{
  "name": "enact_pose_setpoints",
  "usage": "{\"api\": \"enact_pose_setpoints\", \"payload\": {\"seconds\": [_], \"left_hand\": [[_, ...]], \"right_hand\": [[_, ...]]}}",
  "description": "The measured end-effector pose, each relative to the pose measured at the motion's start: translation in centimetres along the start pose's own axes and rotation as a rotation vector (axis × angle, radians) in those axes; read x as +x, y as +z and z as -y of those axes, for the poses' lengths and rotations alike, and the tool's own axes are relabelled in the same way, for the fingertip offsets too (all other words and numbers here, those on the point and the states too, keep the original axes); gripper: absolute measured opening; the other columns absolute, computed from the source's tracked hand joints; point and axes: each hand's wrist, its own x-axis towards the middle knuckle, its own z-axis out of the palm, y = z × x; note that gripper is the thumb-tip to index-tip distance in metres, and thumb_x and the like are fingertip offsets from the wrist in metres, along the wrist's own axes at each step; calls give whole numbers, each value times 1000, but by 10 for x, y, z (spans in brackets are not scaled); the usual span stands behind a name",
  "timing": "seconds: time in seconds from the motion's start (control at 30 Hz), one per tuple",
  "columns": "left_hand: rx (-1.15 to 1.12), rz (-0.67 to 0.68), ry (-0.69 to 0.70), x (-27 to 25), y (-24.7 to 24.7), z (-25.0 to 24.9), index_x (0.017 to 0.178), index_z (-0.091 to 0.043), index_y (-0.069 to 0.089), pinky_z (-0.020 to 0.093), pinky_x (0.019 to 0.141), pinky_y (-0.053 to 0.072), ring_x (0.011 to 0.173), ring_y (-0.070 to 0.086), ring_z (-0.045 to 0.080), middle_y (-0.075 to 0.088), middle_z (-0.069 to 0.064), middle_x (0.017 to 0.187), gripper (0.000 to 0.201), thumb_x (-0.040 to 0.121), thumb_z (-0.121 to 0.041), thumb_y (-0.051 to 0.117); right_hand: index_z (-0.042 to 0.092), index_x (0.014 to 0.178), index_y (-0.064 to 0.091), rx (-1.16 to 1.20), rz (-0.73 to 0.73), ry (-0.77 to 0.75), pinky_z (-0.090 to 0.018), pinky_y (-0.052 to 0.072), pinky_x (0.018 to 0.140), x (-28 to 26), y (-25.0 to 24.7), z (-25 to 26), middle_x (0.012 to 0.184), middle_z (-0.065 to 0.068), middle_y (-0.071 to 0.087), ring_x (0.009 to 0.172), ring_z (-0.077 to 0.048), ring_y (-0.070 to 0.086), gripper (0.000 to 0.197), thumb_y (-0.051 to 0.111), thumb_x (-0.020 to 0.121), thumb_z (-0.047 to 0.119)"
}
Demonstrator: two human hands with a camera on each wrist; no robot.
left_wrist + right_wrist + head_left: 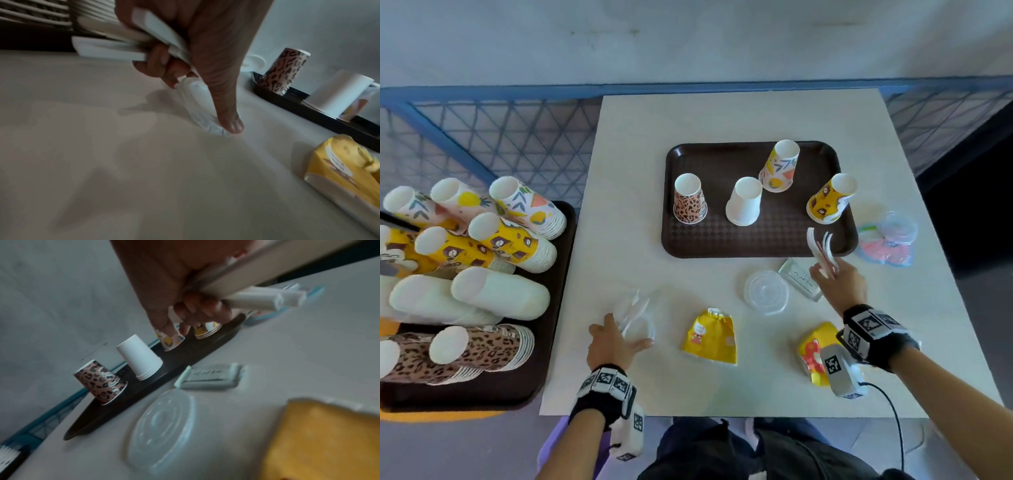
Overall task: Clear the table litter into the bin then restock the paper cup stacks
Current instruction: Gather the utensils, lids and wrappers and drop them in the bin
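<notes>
Litter stage only just begun, I'd say. My left hand (616, 342) gripped white plastic cutlery (115, 43) w/ thumb on a clear lid (202, 105). My right hand (839, 284) clutched more cutlery (822, 248). Still on the table (722, 113): two yellow wrappers (710, 337), another lid (766, 292), a sachet (800, 279). Bin not in view. Cup stacks (510, 236) lay on the side tray, restock not started.

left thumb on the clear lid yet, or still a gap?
Touching. The left wrist view shows the left hand's thumb tip pressed against the clear lid's rim on the table.
</notes>
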Motion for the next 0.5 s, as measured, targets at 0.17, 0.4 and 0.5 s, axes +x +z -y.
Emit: {"api": "enact_pose_setpoints", "payload": {"seconds": [0.17,0.4,0.5], "left_hand": [[-286,-82,-43,-8,7,-8,115,4,39,46,94,42,114,52,42,52,26,127,70,67,-26,81],[-495,-44,242,-59,26,-107,93,-9,55,25,73,43,88,62,29,63,8,85,33,71,-16,78],[-423,53,371,-75,57,-151,96,-7,59,10,57,38,73,57,18,61,-1,76,34,69,-15,79]], "right_hand": [[7,66,51,-143,90,-14,-34,35,67,17,-32,-35,85,-28,67,86,-42,61,35,71,75,34],[17,96,66,-269,253,-167,-35,43,71,30,-27,-47,97,-14,72,94,-34,63,35,74,71,40],[19,118,60,-253,292,-185,-37,47,86,37,-15,-45,115,-10,68,107,-29,60,54,73,71,44]]}}
